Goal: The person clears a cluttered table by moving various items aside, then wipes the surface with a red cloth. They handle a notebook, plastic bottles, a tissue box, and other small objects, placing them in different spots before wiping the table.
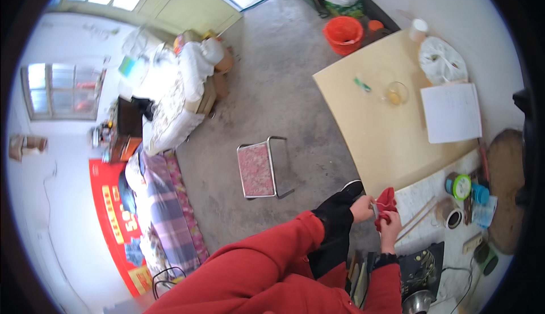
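Beside the table's near corner, my two hands are close together on a crumpled red piece, cloth or thin plastic [387, 198], I cannot tell which. My left hand [362, 209] pinches it at its left side, where a small whitish strip shows between the hands. My right hand [389, 226] has its fingers closed on the lower part of the same red piece. A pair of long thin wooden sticks [417, 218] lies on the white worktop [413, 197] just right of my right hand.
The yellowish table [363, 132] bears a glass bowl [396, 93], a green item [361, 84], an open notebook [452, 113] and a white bag [441, 60]. Jars [458, 186] and tape [453, 218] stand right. A pink-topped stool [256, 170] and red bucket [343, 34] are on the floor.
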`<state>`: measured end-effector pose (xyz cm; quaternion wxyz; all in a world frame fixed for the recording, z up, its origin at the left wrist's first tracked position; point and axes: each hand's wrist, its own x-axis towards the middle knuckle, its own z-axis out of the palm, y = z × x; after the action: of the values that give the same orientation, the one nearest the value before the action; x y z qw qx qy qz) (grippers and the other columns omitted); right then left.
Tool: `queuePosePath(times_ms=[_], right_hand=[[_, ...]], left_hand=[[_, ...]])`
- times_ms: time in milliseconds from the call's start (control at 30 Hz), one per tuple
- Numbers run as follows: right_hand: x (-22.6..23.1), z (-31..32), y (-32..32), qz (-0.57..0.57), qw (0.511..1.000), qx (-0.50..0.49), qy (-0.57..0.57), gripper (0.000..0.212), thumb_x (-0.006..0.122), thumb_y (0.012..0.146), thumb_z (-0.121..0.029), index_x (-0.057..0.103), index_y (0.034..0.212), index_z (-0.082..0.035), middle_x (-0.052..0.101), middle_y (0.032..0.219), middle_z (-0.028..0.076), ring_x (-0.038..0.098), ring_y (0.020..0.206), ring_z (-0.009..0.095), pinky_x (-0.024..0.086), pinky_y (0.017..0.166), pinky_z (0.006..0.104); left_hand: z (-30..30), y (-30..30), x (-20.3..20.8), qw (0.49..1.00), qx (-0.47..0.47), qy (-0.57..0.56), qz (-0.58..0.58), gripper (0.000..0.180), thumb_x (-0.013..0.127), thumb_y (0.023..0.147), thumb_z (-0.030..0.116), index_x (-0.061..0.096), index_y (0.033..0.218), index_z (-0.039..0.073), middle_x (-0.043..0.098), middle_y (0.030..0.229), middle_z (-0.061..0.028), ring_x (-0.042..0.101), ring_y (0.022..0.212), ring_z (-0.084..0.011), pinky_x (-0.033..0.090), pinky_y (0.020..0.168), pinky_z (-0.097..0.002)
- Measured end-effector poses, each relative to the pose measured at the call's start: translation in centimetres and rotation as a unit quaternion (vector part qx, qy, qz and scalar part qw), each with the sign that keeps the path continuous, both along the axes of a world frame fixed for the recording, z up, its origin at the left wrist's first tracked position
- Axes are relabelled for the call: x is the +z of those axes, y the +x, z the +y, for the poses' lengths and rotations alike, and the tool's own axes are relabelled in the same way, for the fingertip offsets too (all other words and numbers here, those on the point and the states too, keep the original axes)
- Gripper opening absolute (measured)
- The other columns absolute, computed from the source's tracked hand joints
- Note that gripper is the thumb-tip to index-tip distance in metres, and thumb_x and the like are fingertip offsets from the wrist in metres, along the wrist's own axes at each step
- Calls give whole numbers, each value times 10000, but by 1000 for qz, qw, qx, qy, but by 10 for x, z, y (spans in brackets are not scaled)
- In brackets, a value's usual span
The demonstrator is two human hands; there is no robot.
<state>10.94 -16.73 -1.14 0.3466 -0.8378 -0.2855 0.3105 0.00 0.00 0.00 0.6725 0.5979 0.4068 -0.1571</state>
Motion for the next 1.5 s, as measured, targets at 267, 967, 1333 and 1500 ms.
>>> queuePosePath(times_ms=[267,967,1333,1500], right_hand=[[107,-20,47,49,964,-250,78,283,624,904,-6,633,1187,-6,650,1110,87,604,987,177,488,894,311],[19,142,14,-111,990,-89,-5,388,642,805,6,584,1187,-39,541,1182,168,553,1098,374,459,961,427],[-43,321,-62,-162,982,-80,-57,288,497,889,-55,585,1162,-85,521,1110,157,521,1073,366,452,908,439],[-37,423,-58,-69,997,18,-40,323,662,790,-29,591,1105,-56,526,1066,150,535,1052,372,451,939,462]], left_hand=[[-90,36,-52,970,30,123,-210,703,491,700,-100,391,1391,-14,447,1218,-203,492,990,-331,448,882,-367],[46,-89,4,997,55,44,-41,189,593,944,135,694,978,-21,711,855,-48,649,805,-120,519,739,-263],[253,-212,29,980,174,-40,86,149,563,978,128,651,1041,25,703,927,-64,672,840,-135,521,713,-261],[327,-222,37,983,177,-16,55,111,555,970,68,637,1009,4,691,877,-56,657,790,-127,504,670,-242]])
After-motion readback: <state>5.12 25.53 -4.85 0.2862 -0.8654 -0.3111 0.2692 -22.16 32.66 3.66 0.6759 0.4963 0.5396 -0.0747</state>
